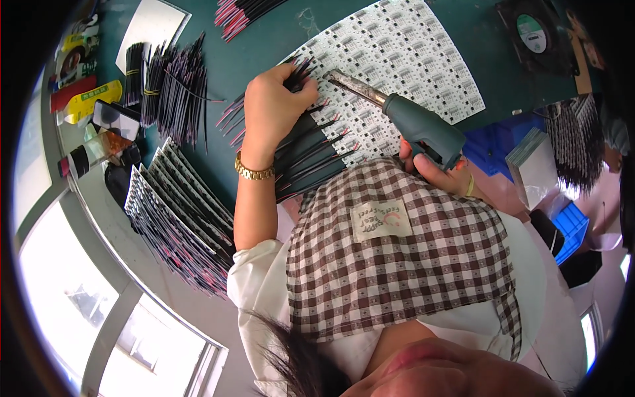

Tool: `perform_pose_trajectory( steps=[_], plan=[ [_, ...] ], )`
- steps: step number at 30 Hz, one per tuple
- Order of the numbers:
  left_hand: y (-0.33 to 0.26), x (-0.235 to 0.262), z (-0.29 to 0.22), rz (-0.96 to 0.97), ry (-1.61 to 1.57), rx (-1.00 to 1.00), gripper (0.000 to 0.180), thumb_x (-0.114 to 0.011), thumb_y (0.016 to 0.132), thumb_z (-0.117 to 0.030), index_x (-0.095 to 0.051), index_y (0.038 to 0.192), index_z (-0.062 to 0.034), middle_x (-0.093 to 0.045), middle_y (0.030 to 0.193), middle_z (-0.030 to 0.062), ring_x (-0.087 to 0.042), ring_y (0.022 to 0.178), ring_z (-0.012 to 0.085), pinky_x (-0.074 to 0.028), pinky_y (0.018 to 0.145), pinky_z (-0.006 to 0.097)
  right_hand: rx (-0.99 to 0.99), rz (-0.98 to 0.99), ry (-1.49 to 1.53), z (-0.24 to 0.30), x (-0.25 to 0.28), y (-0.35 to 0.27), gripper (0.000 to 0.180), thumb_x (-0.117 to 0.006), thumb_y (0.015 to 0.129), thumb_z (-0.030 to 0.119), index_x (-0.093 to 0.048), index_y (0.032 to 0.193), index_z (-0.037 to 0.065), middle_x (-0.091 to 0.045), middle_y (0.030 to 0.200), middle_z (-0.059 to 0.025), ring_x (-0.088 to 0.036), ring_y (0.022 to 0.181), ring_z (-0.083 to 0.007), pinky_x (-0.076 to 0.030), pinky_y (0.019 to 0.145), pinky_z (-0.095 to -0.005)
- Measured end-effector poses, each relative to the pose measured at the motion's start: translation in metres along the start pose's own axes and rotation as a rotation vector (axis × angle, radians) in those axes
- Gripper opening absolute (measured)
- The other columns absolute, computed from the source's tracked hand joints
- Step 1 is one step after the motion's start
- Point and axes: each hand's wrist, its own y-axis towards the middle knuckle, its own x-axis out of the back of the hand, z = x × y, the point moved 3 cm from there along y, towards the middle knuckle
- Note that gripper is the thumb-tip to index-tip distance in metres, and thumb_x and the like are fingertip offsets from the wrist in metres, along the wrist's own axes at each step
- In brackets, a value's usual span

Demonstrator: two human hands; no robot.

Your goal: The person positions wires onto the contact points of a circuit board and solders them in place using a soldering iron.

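Note:
A white circuit board panel (403, 59) printed with many repeated small patterns lies on the green table. Black wires (311, 162) with reddish ends run along its near left edge. My left hand (274, 102) is closed around a bunch of loose black wires (301, 71) above that edge. In my right hand (433, 172) is a dark green soldering gun (423, 126), gripped by its handle. Its metal nozzle points left over the panel, and the tip is close to my left fingers. Whether the tip touches a wire cannot be made out.
Bundles of black wires (182, 89) lie left on the table, near a white board (151, 33). Wired panels (178, 205) stand stacked at the left edge. A spool (531, 33) sits far right; more wired panels (574, 142) and a blue crate (570, 231) are at right.

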Motion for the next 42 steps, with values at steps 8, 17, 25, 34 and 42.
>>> perform_pose_trajectory(
  steps=[8, 17, 25, 34, 42],
  plan=[
    [-0.005, -0.003, -0.003, -0.032, 0.019, -0.050, 0.020, -0.069, 0.069, -0.018, -0.062, 0.077, 0.0001, -0.058, 0.062, 0.0140, -0.054, 0.051, 0.0257, -0.044, 0.053, 0.033, 0.324, 0.059, -0.587, -0.007, 0.000, -0.011, 0.045, -0.070, 0.078, 0.004, -0.049, 0.117, 0.003, -0.060, 0.104, -0.0051, -0.060, 0.092, -0.0143, -0.041, 0.086, -0.0278],
    [-0.008, -0.001, -0.007, -0.038, 0.023, -0.069, 0.017, -0.069, 0.069, -0.016, -0.063, 0.079, -0.0020, -0.060, 0.064, 0.0125, -0.056, 0.053, 0.0249, -0.045, 0.054, 0.032, 0.019, 0.086, 0.050, -0.001, 0.001, -0.008, 0.044, -0.067, 0.082, 0.017, -0.049, 0.120, 0.005, -0.057, 0.102, -0.0061, -0.058, 0.085, -0.0153, -0.044, 0.079, -0.0306],
    [-0.017, 0.023, -0.010, 0.043, 0.178, -0.218, 0.016, -0.067, 0.077, -0.012, -0.064, 0.087, -0.0005, -0.063, 0.076, 0.0145, -0.060, 0.063, 0.0261, -0.047, 0.060, 0.031, 0.136, -0.209, 0.257, 0.007, -0.005, -0.003, 0.054, -0.053, 0.087, 0.041, -0.048, 0.117, -0.002, -0.055, 0.084, -0.0134, -0.054, 0.066, -0.0161, -0.043, 0.060, -0.0277],
    [-0.041, 0.019, -0.020, -0.365, -0.254, -0.079, 0.012, -0.070, 0.079, -0.003, -0.059, 0.082, -0.0016, -0.056, 0.071, -0.0043, -0.047, 0.062, 0.0012, -0.040, 0.057, 0.016, 0.143, -0.054, 0.176, 0.022, 0.009, -0.014, 0.053, -0.053, 0.087, 0.037, -0.045, 0.123, -0.002, -0.056, 0.094, -0.0098, -0.056, 0.073, -0.0150, -0.046, 0.070, -0.0307],
    [-0.039, -0.005, -0.015, -0.235, -0.230, -0.071, 0.009, -0.062, 0.077, -0.005, -0.064, 0.085, 0.0001, -0.051, 0.056, 0.0031, -0.042, 0.047, 0.0060, -0.037, 0.047, 0.021, 0.258, 0.193, -0.171, 0.034, 0.019, -0.011, 0.051, -0.052, 0.087, 0.038, -0.045, 0.121, 0.000, -0.054, 0.097, -0.0094, -0.055, 0.082, -0.0148, -0.045, 0.073, -0.0306]
  ],
)
